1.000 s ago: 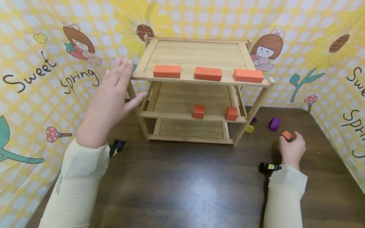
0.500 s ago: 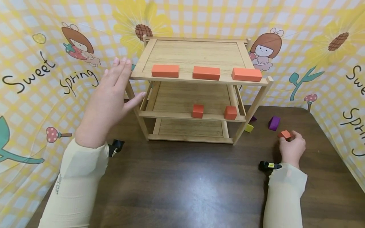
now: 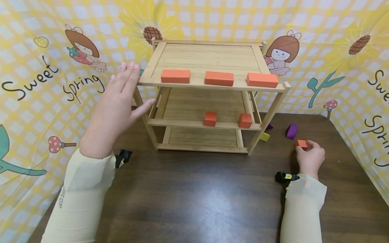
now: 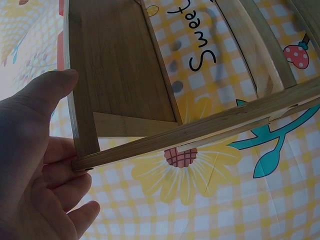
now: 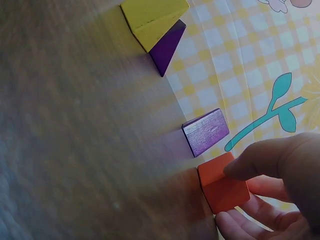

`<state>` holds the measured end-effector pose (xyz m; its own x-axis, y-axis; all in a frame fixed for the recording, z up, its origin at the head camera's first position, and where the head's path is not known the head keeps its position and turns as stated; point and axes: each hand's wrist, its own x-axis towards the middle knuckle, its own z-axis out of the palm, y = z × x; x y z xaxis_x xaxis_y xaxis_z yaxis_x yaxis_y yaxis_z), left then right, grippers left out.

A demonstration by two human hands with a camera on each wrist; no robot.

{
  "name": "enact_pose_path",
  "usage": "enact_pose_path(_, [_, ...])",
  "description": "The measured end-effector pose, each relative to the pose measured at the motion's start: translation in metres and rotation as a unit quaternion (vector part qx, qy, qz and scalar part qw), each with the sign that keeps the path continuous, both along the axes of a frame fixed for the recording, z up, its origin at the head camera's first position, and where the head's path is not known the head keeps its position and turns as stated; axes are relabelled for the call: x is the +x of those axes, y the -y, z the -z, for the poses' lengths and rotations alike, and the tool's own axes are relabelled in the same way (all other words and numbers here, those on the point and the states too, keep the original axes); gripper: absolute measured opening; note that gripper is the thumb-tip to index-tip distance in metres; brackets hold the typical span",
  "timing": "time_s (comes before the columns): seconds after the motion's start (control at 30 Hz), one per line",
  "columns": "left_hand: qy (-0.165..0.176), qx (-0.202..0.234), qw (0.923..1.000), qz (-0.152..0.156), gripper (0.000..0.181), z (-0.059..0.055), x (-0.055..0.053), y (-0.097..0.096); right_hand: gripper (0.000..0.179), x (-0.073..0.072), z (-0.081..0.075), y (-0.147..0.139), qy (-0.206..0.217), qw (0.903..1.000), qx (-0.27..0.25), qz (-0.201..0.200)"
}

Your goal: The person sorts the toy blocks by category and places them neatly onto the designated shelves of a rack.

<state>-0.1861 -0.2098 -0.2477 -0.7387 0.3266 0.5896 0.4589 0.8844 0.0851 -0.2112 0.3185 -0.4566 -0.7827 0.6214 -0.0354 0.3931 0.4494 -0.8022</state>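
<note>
In the head view, my right hand [image 3: 310, 157] pinches a small orange block [image 3: 301, 144] at the table's right side. The right wrist view shows my thumb on the face of this orange block [image 5: 223, 183], with fingers on its other side. My left hand [image 3: 113, 111] lies against the left front corner of a three-tier wooden shelf [image 3: 200, 124], its fingers straight and thumb spread. Up close in the left wrist view, that thumb touches the shelf's edge [image 4: 84, 120]. On the top tier lie three long orange blocks [image 3: 219, 78]. Two orange cubes [image 3: 210, 119] sit at the middle tier's front.
A purple block [image 3: 291, 131] lies just behind the held block. Farther left, by the shelf's right leg, are a yellow block [image 3: 265, 136] and a second purple block [image 3: 269, 127]. Patterned cloth [image 3: 212, 20] surrounds the brown table [image 3: 194, 195] at the back and sides.
The orange block in my right hand has turned and shifted slightly left, showing more of itself beyond the fingers. My left hand stays at the shelf corner.
</note>
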Motion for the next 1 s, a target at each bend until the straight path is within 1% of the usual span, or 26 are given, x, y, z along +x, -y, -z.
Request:
enact_pose_path(0.13, [-0.001,0.001,1.0000,0.001,0.082,0.000,0.000,0.000,0.056,0.000,0.001,0.000,0.004,1.0000,0.001,-0.005])
enact_pose_path(0.27, [0.002,0.001,1.0000,-0.001,0.082,0.001,0.000,0.000,0.057,0.001,0.001,0.000,0.010,0.9999,-0.009,-0.008])
enact_pose_path(0.37, [0.003,0.003,1.0000,-0.001,0.082,0.001,0.000,0.001,0.058,0.001,-0.001,0.001,0.017,0.9996,-0.016,-0.013])
enact_pose_path(0.5, [0.004,0.004,1.0000,-0.001,0.083,0.002,0.000,0.001,0.058,0.001,-0.002,0.003,0.018,0.9996,-0.014,-0.017])
enact_pose_path(0.8, [0.011,0.007,0.9999,-0.001,0.083,0.001,0.000,0.000,0.057,0.003,-0.011,0.010,0.009,0.9995,0.005,-0.030])
enact_pose_path(1.0, [0.012,0.007,0.9999,-0.002,0.084,0.001,-0.001,0.001,0.058,0.002,-0.018,0.015,0.022,0.9988,0.008,-0.044])
